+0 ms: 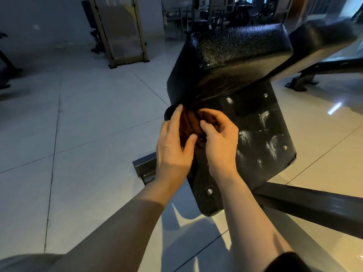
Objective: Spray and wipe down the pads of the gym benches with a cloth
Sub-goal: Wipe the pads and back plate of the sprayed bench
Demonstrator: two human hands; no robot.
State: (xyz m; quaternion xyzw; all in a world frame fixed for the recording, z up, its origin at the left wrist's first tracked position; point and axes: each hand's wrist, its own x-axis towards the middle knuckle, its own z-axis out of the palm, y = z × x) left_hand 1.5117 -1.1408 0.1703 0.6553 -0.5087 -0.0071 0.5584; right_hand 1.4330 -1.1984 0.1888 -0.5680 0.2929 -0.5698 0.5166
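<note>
A black padded bench seat (231, 54) rises in front of me, its textured vinyl shiny. Below it hangs a flat black backing panel (261, 132) with bolts and white smears. A dark brown cloth (193, 122) is bunched against the panel's upper left corner, just under the pad's edge. My left hand (172, 146) and my right hand (220, 140) both grip the cloth, fingers curled into its folds. No spray bottle is in view.
The bench's black steel frame bar (306, 201) runs to the right near my right forearm, and a metal foot (144, 167) juts out left of my left hand. A second bench pad (322, 38) sits at the upper right. A machine with clear panels (119, 32) stands across the tiled floor.
</note>
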